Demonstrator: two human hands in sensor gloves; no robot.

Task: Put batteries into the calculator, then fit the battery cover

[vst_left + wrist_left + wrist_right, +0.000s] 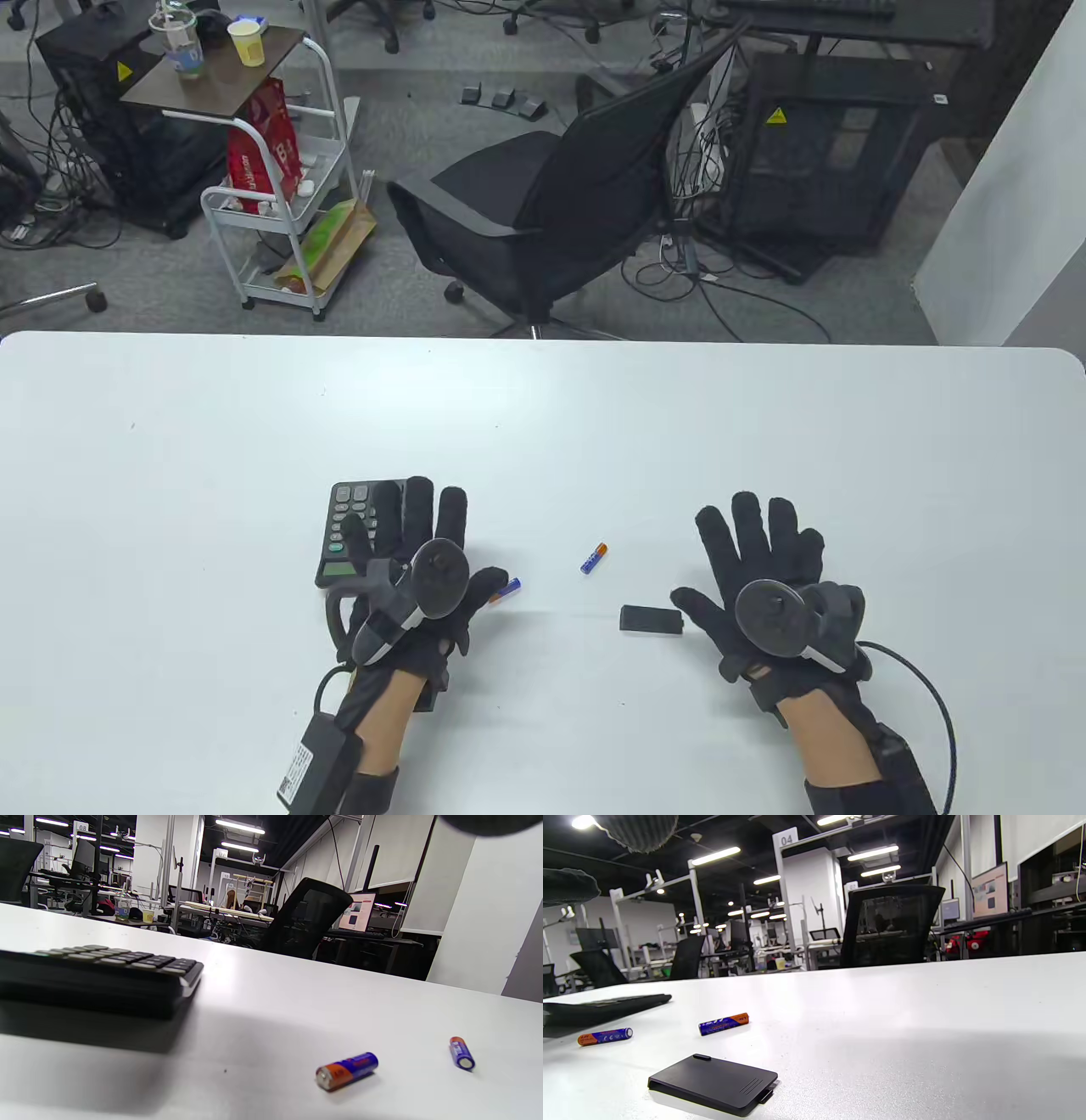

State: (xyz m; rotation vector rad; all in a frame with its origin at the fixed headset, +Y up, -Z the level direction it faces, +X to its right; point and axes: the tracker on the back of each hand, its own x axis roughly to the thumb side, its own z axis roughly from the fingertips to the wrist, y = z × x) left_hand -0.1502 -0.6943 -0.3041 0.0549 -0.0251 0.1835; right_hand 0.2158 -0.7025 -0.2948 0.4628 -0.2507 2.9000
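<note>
A black calculator [349, 531] lies keys up on the white table [543, 407]; it also shows in the left wrist view [102, 978] and the right wrist view [602, 1010]. My left hand [416, 552] lies flat and spread, its fingers over the calculator's right half. One blue-and-orange battery [506, 587] lies by the left thumb [345, 1070] [605, 1036]. A second battery [594, 558] lies further right [461, 1053] [723, 1024]. The black battery cover [652, 619] [712, 1083] lies just left of my right hand [755, 560], which is spread flat, holding nothing.
A black office chair [560, 195] stands beyond the table's far edge. A white trolley [280, 187] with cups stands at the back left. Cables trail from both gloves near the table's front edge.
</note>
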